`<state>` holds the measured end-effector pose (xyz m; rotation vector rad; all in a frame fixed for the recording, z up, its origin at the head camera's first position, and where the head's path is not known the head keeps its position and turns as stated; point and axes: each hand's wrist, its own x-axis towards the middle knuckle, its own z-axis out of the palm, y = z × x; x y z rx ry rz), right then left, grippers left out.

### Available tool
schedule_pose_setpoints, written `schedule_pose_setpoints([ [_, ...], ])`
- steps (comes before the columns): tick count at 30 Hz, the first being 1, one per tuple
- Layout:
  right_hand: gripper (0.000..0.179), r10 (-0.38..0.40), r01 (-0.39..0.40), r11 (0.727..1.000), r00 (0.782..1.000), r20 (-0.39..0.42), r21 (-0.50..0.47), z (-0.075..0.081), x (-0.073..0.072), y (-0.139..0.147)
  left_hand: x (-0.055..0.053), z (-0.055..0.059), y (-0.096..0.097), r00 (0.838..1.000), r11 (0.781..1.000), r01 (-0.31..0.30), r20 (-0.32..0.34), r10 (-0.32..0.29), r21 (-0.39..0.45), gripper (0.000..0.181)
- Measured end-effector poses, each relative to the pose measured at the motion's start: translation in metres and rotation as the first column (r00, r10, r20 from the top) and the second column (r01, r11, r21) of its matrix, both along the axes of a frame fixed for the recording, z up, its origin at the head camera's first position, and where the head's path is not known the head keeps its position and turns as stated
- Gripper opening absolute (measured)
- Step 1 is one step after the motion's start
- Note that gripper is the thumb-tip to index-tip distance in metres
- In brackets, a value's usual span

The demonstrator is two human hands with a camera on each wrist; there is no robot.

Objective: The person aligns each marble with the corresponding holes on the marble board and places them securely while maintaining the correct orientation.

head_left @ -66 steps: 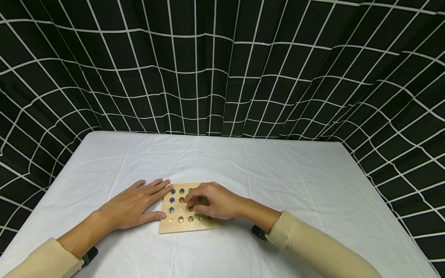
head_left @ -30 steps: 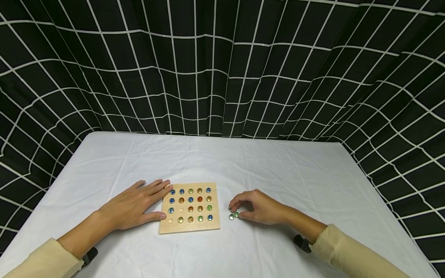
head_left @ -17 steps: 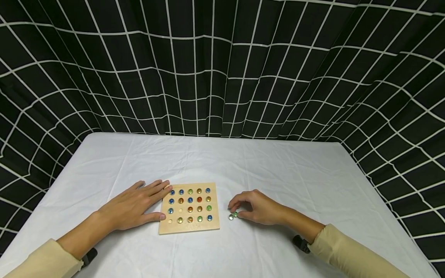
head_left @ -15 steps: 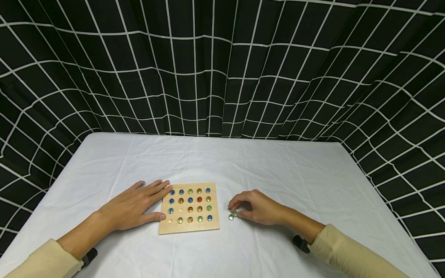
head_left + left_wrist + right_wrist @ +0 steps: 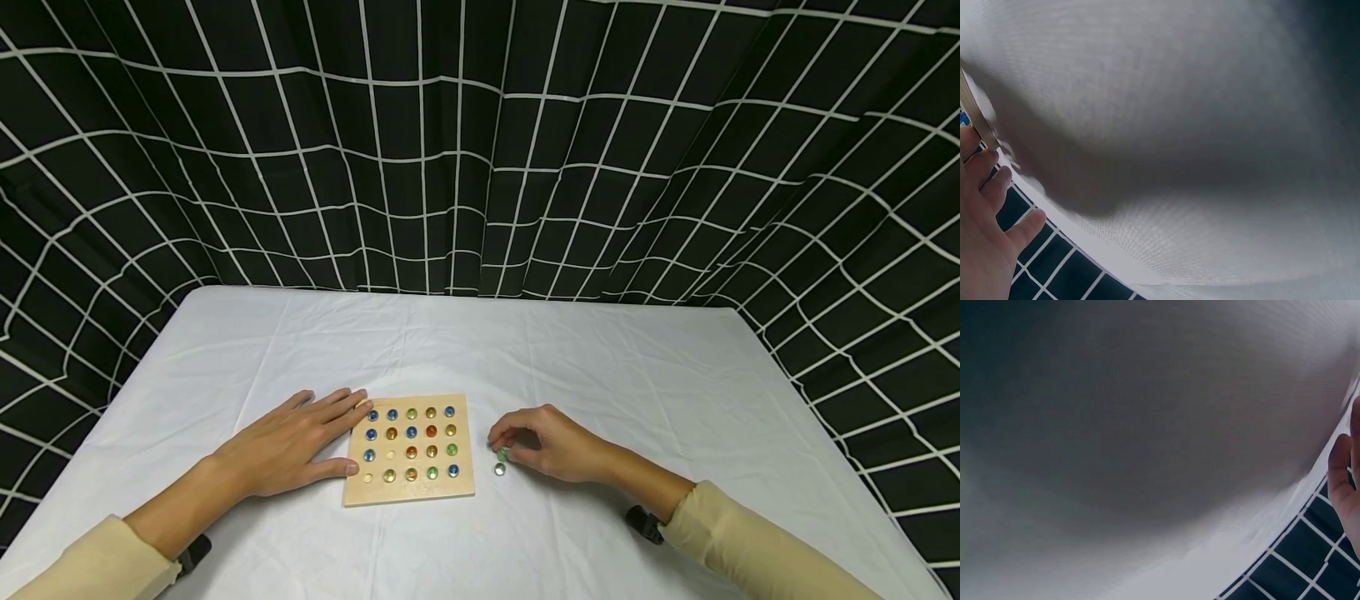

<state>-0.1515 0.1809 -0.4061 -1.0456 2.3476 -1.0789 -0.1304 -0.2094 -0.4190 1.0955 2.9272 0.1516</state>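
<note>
In the head view, a square light-wood board (image 5: 405, 492) lies on the white tabletop. Rows of blue, amber, red and green glass marbles sit in its hollows, and two hollows at the lower left hold none. My left hand (image 5: 300, 437) rests on the board's left edge, its fingers spread and straight. To the right of the board, my right hand (image 5: 551, 446) pinches a green glass marble (image 5: 502, 455) between thumb and fingers. A clear marble (image 5: 499, 470) lies on the cloth just below the green one. The left wrist view catches the hand's spread fingers (image 5: 997, 187) by the board's edge.
A white cloth (image 5: 637, 375) with light creases covers the table. Behind and on both sides hangs a black curtain (image 5: 480, 150) with a white grid. Dark wrist cameras sit under both forearms.
My right hand has gone from over the board to the loose marbles on its right. Just now it has shifted slightly left and away with the green marble. The left hand stays put.
</note>
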Motion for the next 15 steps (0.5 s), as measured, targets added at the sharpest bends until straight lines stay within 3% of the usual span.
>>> schedule_pose_setpoints([
  [15, 0.025, 0.008, -0.01, 0.999, 0.999, -0.053, -0.032, 0.011, -0.003, -0.03, 0.0, 0.001, 0.0, 1.0, 1.0, -0.001, 0.001, 0.001, -0.002, 0.08],
])
